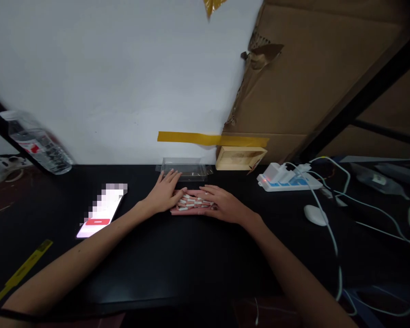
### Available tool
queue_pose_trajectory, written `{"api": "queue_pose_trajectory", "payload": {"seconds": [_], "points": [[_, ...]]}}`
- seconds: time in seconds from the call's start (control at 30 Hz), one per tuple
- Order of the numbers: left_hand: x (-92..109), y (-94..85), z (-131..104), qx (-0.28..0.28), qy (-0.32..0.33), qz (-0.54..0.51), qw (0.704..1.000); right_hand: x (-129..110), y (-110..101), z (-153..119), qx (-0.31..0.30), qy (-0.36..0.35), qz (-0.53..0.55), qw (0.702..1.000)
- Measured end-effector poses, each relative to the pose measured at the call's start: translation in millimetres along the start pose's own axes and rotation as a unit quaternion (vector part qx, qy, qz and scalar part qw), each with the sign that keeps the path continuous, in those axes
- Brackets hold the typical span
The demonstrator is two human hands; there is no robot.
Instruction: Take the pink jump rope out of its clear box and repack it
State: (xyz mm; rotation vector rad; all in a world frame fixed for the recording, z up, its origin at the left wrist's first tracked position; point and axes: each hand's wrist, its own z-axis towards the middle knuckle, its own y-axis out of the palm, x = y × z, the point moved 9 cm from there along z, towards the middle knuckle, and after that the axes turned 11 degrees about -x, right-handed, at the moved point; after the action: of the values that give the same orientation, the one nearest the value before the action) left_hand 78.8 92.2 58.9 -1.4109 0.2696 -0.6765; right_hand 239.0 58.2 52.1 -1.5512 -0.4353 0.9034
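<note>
A pink open box [187,212] lies on the black table, filled with several small white-and-pink sticks [193,202]. At its left end rests my left hand [164,193], fingers spread, with the thumb over the sticks and the fingertips near a clear plastic tray [187,168]. My right hand [223,204] lies across the right end, its fingers apart over the sticks and the box edge. Part of the box is hidden under both hands.
Left of my arms lie a lit phone [104,209] and a water bottle [43,146]. Behind stands a shallow wooden box [241,158]. On the right are a power strip [287,182] with cables and a white mouse [315,215].
</note>
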Motion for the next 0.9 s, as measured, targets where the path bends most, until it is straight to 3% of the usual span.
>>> {"api": "queue_pose_trajectory", "payload": {"seconds": [0.07, 0.17, 0.33, 0.43, 0.67, 0.9], "points": [[-5, 0.6, 0, -0.015, -0.018, 0.014, 1.0, -2, -4, -3, 0.001, -0.001, -0.002, 1.0], [-10, -5.2, -1, 0.009, -0.033, 0.024, 0.999, -8, -9, -5, 0.009, 0.002, 0.006, 1.0], [-8, 2.5, 2, 0.0, 0.01, 0.013, 1.0, -18, -4, 0, -0.007, -0.024, 0.026, 0.999], [-8, 1.4, 2, 0.011, 0.008, 0.024, 1.0, -12, -7, -2, -0.011, -0.023, 0.034, 0.999], [-21, -10.9, 1, 0.035, -0.077, 0.073, 0.994, 10, -21, -14, -0.006, -0.008, 0.058, 0.998], [-33, 13.7, 2, 0.004, -0.044, 0.062, 0.997, 11, -12, -8, 0.017, -0.003, 0.015, 1.0]]}}
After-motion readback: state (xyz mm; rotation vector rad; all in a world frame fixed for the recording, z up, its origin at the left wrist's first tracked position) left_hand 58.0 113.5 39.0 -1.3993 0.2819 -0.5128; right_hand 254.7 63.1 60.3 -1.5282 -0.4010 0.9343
